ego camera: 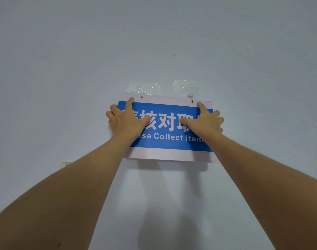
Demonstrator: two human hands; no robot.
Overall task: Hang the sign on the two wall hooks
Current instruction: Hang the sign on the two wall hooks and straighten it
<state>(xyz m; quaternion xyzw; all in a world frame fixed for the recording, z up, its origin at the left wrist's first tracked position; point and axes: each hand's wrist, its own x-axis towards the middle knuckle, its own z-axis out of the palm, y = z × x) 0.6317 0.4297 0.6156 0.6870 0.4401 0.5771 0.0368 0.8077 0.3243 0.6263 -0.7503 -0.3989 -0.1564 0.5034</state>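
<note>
A blue and white sign with white lettering is held flat against the wall. My left hand grips its left side, thumb on the front and fingers curled round the edge. My right hand grips its right side the same way. The left hole near the top edge sits just below the left hook, a clear taped-on patch. The right hook shows just above the right hole. Whether either hook passes through its hole I cannot tell.
The pale blue-grey wall fills the view. A small cream fitting sticks out of the wall at lower left, beside my left forearm. A faint dark mark sits higher up on the wall.
</note>
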